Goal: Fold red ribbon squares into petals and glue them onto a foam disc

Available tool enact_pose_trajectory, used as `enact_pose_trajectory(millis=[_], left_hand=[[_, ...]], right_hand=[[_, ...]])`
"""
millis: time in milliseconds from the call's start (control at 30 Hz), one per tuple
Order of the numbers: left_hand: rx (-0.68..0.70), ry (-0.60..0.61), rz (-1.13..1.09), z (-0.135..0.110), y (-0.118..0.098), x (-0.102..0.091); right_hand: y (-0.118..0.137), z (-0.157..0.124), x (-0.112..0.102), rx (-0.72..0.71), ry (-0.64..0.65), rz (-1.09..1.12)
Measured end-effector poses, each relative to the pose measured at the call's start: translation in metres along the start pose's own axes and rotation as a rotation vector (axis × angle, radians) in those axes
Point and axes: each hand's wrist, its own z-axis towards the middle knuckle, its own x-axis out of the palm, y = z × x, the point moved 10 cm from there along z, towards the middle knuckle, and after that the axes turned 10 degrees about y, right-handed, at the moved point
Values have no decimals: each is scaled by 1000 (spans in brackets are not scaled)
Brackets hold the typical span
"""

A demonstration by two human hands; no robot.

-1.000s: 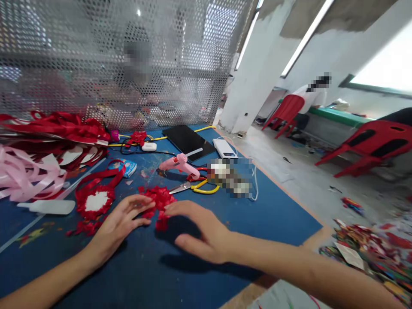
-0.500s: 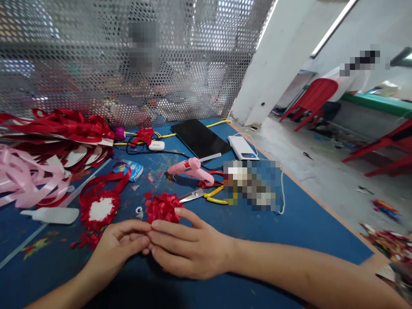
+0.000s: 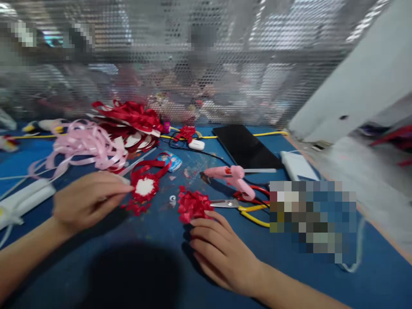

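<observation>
My left hand is over the left side of the table, thumb and fingertips pressed together beside a red ribbon rosette with a white centre. Whether anything is in that pinch is hidden. My right hand lies with its fingers stretched out, fingertips at the lower edge of a red ribbon bow. A googly eye sits just left of the bow. Scissors with yellow handles and a pink glue gun lie to its right.
Pink ribbons and a heap of red ribbons fill the back left. A white power strip lies far left. A black tablet, white earbud case and white power bank are farther back, before a perforated metal screen.
My hands have come apart. The left moved to the rosette's left side, over where a white squeeze bottle lay; the right stays by the red bow. The view has turned left.
</observation>
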Motion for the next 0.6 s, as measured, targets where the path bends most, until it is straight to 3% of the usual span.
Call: enact_pose_trajectory(millis=[67, 167, 267, 400, 600], left_hand=[[123, 175, 186, -5, 1, 9], [8, 340, 188, -13, 29, 23], [-103, 409, 49, -22, 43, 31], [-212, 360, -105, -35, 52, 29], [-405, 171, 274, -74, 63, 18]], right_hand=[[-1, 2, -1, -13, -16, 11], [-2, 6, -1, -27, -35, 22], [-3, 9, -1, -35, -34, 19], [-3, 11, -2, -47, -36, -6], [-4, 10, 0, -70, -33, -8]])
